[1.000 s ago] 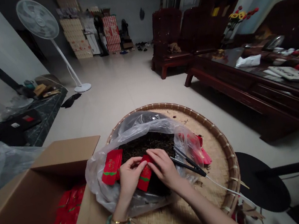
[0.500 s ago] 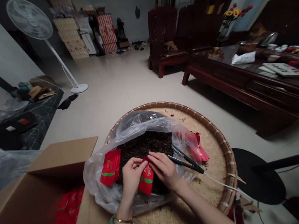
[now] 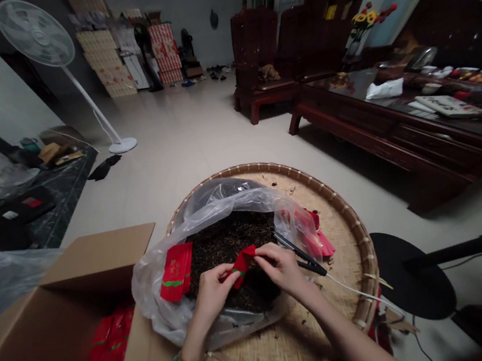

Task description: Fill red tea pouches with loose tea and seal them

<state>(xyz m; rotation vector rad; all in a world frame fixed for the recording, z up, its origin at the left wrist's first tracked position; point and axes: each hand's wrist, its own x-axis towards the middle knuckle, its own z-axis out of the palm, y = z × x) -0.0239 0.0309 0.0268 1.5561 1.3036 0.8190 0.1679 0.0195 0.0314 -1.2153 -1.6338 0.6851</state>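
Between my fingertips is a small red packet (image 3: 244,261) with a green stripe, tilted over an open clear plastic bag (image 3: 153,303). My left hand (image 3: 216,292) pinches its lower left end, and my right hand (image 3: 285,266) pinches the upper right end. Dark, dry loose leaves (image 3: 214,240) that look like tea fill the bag. Several flat red packets (image 3: 177,272) lie on the leaves at the left. Just right of my right hand rests a black tong-shaped tool (image 3: 313,264) with a white cord, probably a hand-held heat sealer. More red packets (image 3: 324,245) lie beyond it.
Beneath the bag is a round woven bamboo tray (image 3: 366,252). A cardboard box (image 3: 132,359) holding several red packets stands at the left. To the right are a black round stand base (image 3: 416,274) and a dark wooden table (image 3: 383,144). A white fan (image 3: 91,101) stands farther back.
The red packet has turned from hanging upright to slanting up toward the right. My right hand has moved right, away from my left, and the whole view has shifted slightly.
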